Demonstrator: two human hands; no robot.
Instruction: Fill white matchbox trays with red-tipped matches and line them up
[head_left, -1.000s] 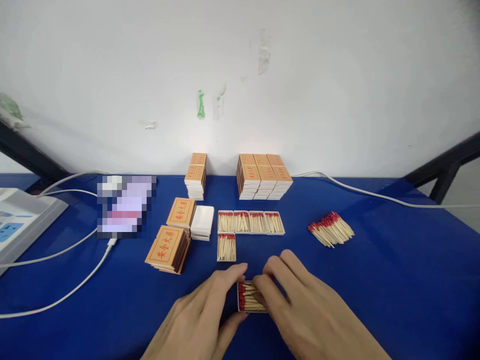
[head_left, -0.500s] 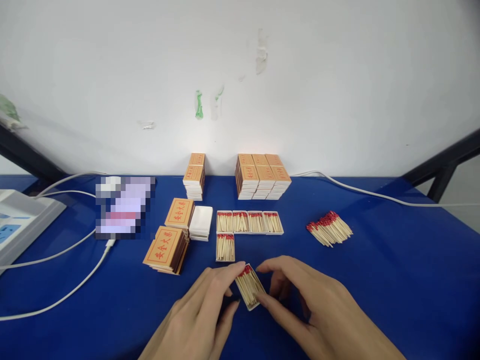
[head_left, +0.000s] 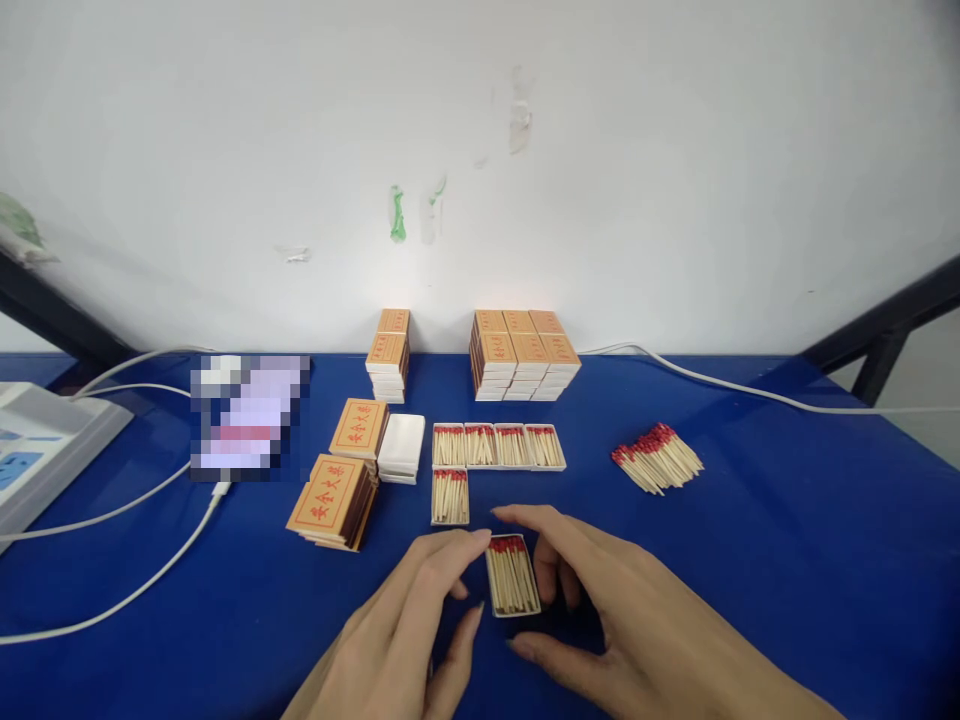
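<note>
L hand (head_left: 409,615): half open, thumb and index apart, index tip at tray's far L corner; can't tell if it touches. R hand (head_left: 626,600): open wider, index past far edge, thumb off near edge, curled fingers just beside R side. No grip on tray (head_left: 514,577) from either; it sits flat on desk (head_left: 750,570) btwn them.

Change: tray was sideways w/ R fingers in it, now turned heads-away, R fingers out. So it lines up w/ the other filled ones, reads as packed.

Containers: tray in hand area full of matches. Filled row (head_left: 496,447), 4 trays side by side, plus single tray (head_left: 450,497) nearer, under its L end, also full. White stack (head_left: 402,445) L of row, contents n/a. Orange piles (head_left: 326,500) further L, insides hidden. Loose matches (head_left: 660,460) off R, no container.
</note>
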